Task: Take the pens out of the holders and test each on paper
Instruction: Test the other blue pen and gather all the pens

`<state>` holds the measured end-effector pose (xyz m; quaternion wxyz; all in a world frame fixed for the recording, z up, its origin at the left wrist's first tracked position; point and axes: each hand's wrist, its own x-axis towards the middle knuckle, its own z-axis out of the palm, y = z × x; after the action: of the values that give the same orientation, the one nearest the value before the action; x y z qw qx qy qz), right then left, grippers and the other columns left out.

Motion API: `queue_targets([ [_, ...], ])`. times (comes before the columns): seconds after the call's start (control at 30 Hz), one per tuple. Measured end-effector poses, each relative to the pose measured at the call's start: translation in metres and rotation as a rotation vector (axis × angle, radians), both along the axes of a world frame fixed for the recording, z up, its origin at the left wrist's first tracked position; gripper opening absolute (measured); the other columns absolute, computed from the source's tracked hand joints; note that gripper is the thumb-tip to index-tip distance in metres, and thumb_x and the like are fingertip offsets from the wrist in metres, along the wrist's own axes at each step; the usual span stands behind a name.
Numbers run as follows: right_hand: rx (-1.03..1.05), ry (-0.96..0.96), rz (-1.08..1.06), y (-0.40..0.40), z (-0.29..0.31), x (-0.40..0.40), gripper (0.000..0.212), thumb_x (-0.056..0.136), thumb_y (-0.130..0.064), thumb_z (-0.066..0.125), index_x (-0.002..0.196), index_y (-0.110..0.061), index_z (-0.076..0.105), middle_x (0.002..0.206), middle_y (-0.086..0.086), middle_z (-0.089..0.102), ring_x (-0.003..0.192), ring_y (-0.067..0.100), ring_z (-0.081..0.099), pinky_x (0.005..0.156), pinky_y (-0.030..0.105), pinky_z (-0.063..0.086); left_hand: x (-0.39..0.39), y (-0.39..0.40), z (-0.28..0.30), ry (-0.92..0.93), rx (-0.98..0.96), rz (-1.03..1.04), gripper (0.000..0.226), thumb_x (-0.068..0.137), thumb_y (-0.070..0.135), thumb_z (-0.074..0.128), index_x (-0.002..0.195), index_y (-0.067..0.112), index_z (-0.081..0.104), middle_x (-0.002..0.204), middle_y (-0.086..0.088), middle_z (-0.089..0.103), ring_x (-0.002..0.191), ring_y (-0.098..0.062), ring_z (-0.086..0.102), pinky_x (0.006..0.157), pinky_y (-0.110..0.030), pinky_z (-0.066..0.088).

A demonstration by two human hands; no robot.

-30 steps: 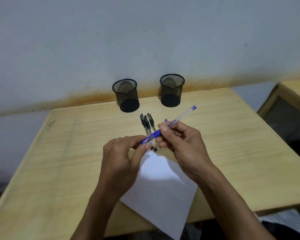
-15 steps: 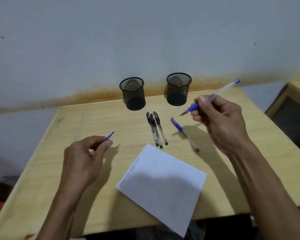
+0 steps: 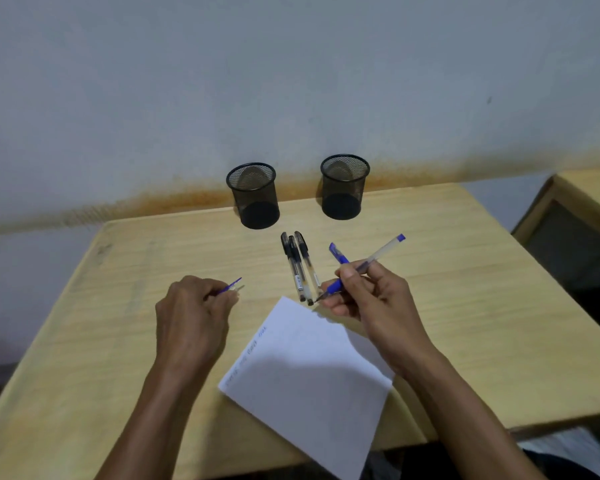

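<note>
My right hand (image 3: 371, 299) grips an uncapped blue pen (image 3: 383, 251), tip pointing down-left just above the far corner of the white paper (image 3: 312, 372). Faint pen marks run along the paper's left edge. My left hand (image 3: 191, 317) holds the blue pen cap (image 3: 232, 286) pinched at its fingertips, left of the paper. Three black pens (image 3: 299, 266) lie side by side on the table beyond the paper. Another blue pen (image 3: 337, 253) lies beside them, partly hidden by my right hand. Two black mesh holders (image 3: 253, 195) (image 3: 343, 187) stand at the back, both showing no pens.
The light wooden table (image 3: 465, 306) ends at a grey stained wall behind the holders. A second wooden desk (image 3: 589, 199) stands at the right, across a gap. The paper's near corner hangs over the table's front edge.
The cap came off the blue pen and my hands moved apart. Since then my right hand has swung the pen back down toward the paper's far corner; my left hand stays left with the cap.
</note>
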<state>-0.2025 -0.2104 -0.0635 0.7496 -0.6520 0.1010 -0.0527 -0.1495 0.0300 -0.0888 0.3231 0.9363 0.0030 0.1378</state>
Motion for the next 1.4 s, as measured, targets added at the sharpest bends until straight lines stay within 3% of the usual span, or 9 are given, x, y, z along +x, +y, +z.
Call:
queue_targets([
  [0.03,0.001,0.0,0.001,-0.001,0.001,0.0,0.018,0.103,-0.019,0.055,0.099,-0.004,0.065,0.084,0.015,0.078,0.073,0.022,0.073,0.07,0.028,0.06,0.005,0.001,-0.002,-0.009,0.019,0.009,0.018,0.087,0.029,0.073,0.077,0.014,0.07,0.081,-0.004,0.065,0.082,-0.028,0.061,0.073,-0.038,0.049],
  [0.17,-0.002,-0.005,0.014,-0.002,0.0,0.0,0.021,0.102,-0.02,0.056,0.099,-0.002,0.066,0.083,0.015,0.077,0.071,0.02,0.072,0.071,0.027,0.06,0.017,0.002,-0.007,-0.026,0.105,0.053,0.016,0.089,0.032,0.073,0.096,0.019,0.079,0.108,-0.003,0.065,0.106,-0.028,0.053,0.092,-0.043,0.037],
  [0.43,-0.005,0.02,0.023,0.0,-0.004,-0.001,0.021,0.101,-0.019,0.057,0.103,0.0,0.066,0.083,0.019,0.077,0.071,0.02,0.073,0.071,0.028,0.06,0.019,0.007,-0.029,-0.052,0.275,0.057,0.014,0.092,0.029,0.069,0.097,0.021,0.08,0.108,-0.012,0.069,0.101,-0.041,0.057,0.083,-0.048,0.042],
  [0.67,0.037,0.043,0.019,0.002,-0.002,-0.003,0.02,0.103,-0.021,0.054,0.105,-0.003,0.063,0.087,0.017,0.078,0.076,0.027,0.076,0.068,0.03,0.062,0.01,0.007,-0.026,-0.078,0.172,0.027,0.029,0.094,0.039,0.062,0.102,0.014,0.074,0.108,-0.007,0.07,0.104,-0.038,0.058,0.085,-0.046,0.045],
  [0.8,-0.011,0.018,0.025,0.007,-0.004,-0.003,0.012,0.101,-0.017,0.057,0.107,-0.006,0.059,0.086,0.015,0.078,0.08,0.028,0.078,0.073,0.035,0.064,-0.015,-0.002,-0.015,-0.159,-0.113,-0.047,0.025,0.092,0.034,0.07,0.113,0.021,0.074,0.12,0.005,0.064,0.118,-0.016,0.055,0.089,-0.033,0.051],
  [0.93,-0.157,-0.017,0.076,0.015,-0.004,0.001,0.015,0.085,0.0,0.075,0.095,-0.002,0.064,0.079,0.009,0.079,0.077,0.019,0.078,0.071,0.027,0.063,-0.027,-0.001,-0.024,-0.288,0.116,-0.352,0.032,0.089,0.039,0.063,0.107,0.016,0.076,0.115,-0.002,0.069,0.11,-0.018,0.061,0.09,-0.034,0.05],
  [1.13,-0.389,-0.054,0.216,0.035,-0.012,0.017,0.013,0.075,0.003,0.082,0.081,-0.006,0.073,0.078,0.004,0.077,0.07,0.008,0.072,0.066,0.019,0.057,-0.033,0.009,-0.044,-0.094,0.228,-0.45,0.04,0.091,0.047,0.057,0.112,0.019,0.074,0.126,-0.008,0.067,0.117,-0.03,0.062,0.095,-0.046,0.048],
  [1.3,-0.441,-0.039,0.262,0.044,-0.019,0.02,0.016,0.069,0.005,0.081,0.073,-0.007,0.071,0.072,0.011,0.075,0.066,0.031,0.07,0.057,0.034,0.056,-0.038,0.009,-0.046,-0.108,0.262,-0.449,0.041,0.092,0.049,0.055,0.115,0.019,0.073,0.128,-0.008,0.066,0.119,-0.029,0.06,0.098,-0.045,0.047],
  [1.4,-0.476,-0.045,0.257,0.048,-0.021,0.027,0.015,0.068,0.005,0.08,0.07,-0.005,0.07,0.069,0.012,0.074,0.062,0.03,0.07,0.054,0.038,0.056,-0.037,0.011,-0.049,-0.126,0.258,-0.453,0.04,0.092,0.047,0.058,0.117,0.019,0.072,0.127,-0.008,0.066,0.117,-0.03,0.06,0.097,-0.045,0.047],
])
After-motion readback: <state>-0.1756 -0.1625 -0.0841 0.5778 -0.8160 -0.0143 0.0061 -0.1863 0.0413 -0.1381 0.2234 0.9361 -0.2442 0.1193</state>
